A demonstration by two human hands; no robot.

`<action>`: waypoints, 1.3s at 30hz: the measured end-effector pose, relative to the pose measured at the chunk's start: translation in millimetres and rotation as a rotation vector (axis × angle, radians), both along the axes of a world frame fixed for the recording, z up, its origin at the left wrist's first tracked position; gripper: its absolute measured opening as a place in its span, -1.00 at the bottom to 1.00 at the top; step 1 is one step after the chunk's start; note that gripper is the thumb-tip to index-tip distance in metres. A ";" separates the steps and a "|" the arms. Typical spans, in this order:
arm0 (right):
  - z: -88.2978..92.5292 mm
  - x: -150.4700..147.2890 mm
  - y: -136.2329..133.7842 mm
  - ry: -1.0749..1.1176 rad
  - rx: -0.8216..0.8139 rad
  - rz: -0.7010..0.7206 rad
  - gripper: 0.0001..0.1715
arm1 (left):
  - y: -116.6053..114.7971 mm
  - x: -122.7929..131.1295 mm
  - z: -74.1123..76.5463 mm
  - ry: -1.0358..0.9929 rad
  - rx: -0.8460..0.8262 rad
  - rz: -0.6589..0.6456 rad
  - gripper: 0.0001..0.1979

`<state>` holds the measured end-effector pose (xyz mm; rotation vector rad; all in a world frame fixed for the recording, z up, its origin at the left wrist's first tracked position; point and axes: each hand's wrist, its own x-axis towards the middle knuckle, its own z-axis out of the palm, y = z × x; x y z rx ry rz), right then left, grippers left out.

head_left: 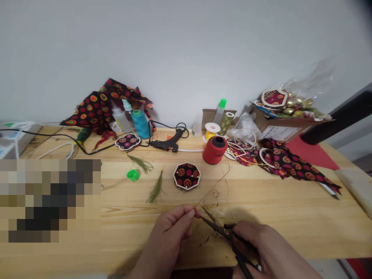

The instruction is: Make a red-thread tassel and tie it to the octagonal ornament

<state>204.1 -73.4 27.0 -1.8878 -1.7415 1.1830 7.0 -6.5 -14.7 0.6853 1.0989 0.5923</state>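
Note:
My left hand pinches a thin red thread near the table's front edge. The thread runs up and away toward a red spool. My right hand grips black scissors, whose open blades point at the thread just right of my left fingertips. An octagonal piece covered in black, red and orange patterned fabric lies just beyond the hands.
On the wooden table lie a black glue gun, a green cap, two green tassels, a teal spool, yellow and olive spools, patterned fabric, white rings and a cardboard box. A blurred patch covers the left.

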 end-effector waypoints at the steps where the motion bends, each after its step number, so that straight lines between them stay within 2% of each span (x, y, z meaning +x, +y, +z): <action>1: 1.2 -0.8 0.7 -0.016 -0.029 -0.006 -0.85 | -0.3 0.1 0.3 0.011 0.014 -0.017 -0.72; 4: 2.3 -4.5 2.3 -0.039 -0.089 -0.015 -0.89 | -0.7 1.4 3.1 0.059 0.096 -0.074 -0.75; 9: 0.5 -12.2 4.5 0.051 -0.113 -0.039 -0.86 | 1.4 4.0 10.3 0.069 0.213 -0.160 -0.74; 18: 8.1 -14.7 7.8 0.098 -0.133 -0.054 -0.89 | -2.5 0.0 9.1 0.102 0.153 -0.176 -0.75; 24: 7.1 -12.8 6.2 0.209 -0.161 -0.068 -0.80 | -1.1 0.2 7.5 0.117 0.245 -0.211 -0.73; 39: 9.2 -13.7 8.4 0.105 -0.070 -0.040 -0.67 | -0.4 1.9 7.7 0.098 0.233 -0.194 -0.73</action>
